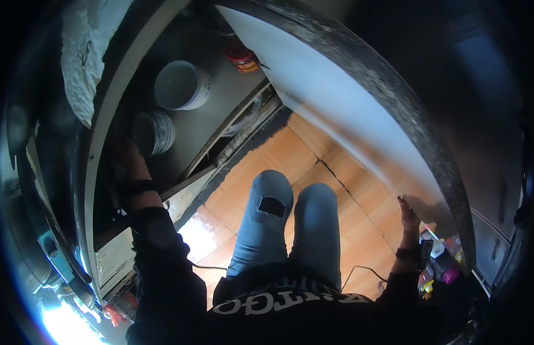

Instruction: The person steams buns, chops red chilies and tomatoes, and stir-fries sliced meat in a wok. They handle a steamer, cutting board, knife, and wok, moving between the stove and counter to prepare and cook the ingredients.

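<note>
My left hand (pixel 122 151) reaches into a dark open cabinet, beside a stack of white tubs or bowls (pixel 161 133); its fingers are lost in shadow, so whether it holds anything cannot be told. Farther along the cabinet shelf (pixel 206 129) stands an open white plastic tub (pixel 180 86), and beyond it a jar with a red lid (pixel 241 54). On the other side, my right hand (pixel 408 213) is at the lower edge of a large white panel (pixel 336 86), seemingly the cabinet door. Its fingers partly go behind the panel's edge, and their grip is unclear.
My knees in blue jeans (pixel 273 215) are above the orange-brown tiled floor (pixel 258 159). A cable (pixel 359 268) runs over the floor. Colourful small items (pixel 439 263) lie beyond my right wrist. A whitish cloth or sheet (pixel 83 60) hangs at upper left, near the cabinet's curved-looking frame (pixel 92 157).
</note>
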### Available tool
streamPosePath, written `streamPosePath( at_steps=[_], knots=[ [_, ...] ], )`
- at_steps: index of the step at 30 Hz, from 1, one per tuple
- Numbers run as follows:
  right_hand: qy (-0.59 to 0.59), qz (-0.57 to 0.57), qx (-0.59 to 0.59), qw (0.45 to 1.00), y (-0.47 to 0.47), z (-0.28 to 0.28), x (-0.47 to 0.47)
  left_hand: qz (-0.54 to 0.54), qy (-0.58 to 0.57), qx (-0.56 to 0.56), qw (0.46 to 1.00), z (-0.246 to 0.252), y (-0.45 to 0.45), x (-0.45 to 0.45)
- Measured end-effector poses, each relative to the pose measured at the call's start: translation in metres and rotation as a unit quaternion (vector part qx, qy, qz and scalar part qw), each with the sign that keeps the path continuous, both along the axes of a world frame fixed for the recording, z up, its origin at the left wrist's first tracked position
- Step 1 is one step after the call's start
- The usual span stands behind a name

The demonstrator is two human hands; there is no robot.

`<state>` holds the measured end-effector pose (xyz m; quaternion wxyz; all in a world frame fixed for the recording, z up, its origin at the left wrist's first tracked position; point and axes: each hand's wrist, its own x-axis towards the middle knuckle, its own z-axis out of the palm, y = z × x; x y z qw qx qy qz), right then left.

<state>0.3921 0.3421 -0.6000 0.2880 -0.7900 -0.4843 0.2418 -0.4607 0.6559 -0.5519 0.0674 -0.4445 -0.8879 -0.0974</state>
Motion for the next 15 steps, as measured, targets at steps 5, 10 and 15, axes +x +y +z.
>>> streamPosePath(
  at_steps=[5, 10, 15],
  knots=[
    [0.120, 0.085, 0.117, 0.982, 0.012, 0.002, 0.003, 0.024, 0.000, -0.033, 0.999, -0.006, 0.013, -0.043],
    [0.035, 0.166, 0.172, 0.970, 0.026, 0.004, 0.013, 0.018, 0.002, -0.022, 1.000, 0.002, 0.029, -0.036],
    [0.032, 0.153, 0.177, 0.972, 0.032, -0.004, 0.023, 0.002, 0.011, -0.008, 1.000, 0.009, 0.034, -0.025]
  ],
)
